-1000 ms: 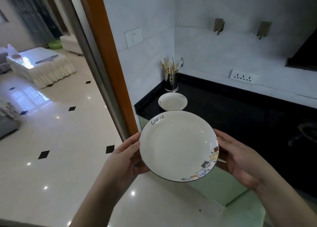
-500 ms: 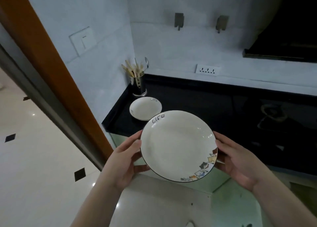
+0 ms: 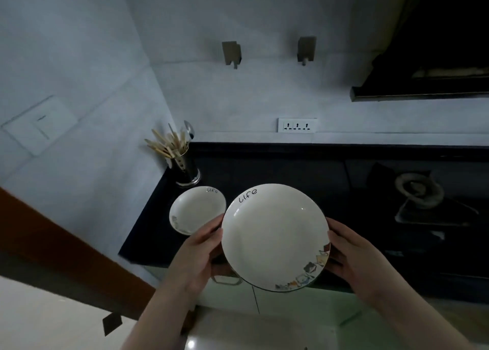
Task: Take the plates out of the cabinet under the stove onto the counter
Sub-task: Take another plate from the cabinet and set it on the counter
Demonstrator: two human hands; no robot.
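Note:
I hold a large white plate [image 3: 275, 237] marked "Life", with small cat drawings on its near rim, above the front edge of the black counter [image 3: 277, 172]. My left hand [image 3: 197, 254] grips its left rim and my right hand [image 3: 353, 259] grips its right rim. A smaller white plate [image 3: 194, 209] with the same lettering lies flat on the counter just left of the held plate, partly behind my left fingers. The cabinet below the counter shows pale green doors [image 3: 291, 304] and a metal handle [image 3: 226, 279].
A metal holder with chopsticks and a spoon [image 3: 182, 159] stands in the counter's back left corner. A gas burner [image 3: 419, 191] sits on the right. A dark range hood [image 3: 436, 58] hangs above it. A socket strip [image 3: 297, 125] is on the wall.
The view has swung right and closer to the counter. The held plate has moved forward, now over the counter's front edge beside the small plate. Both hands keep their grip.

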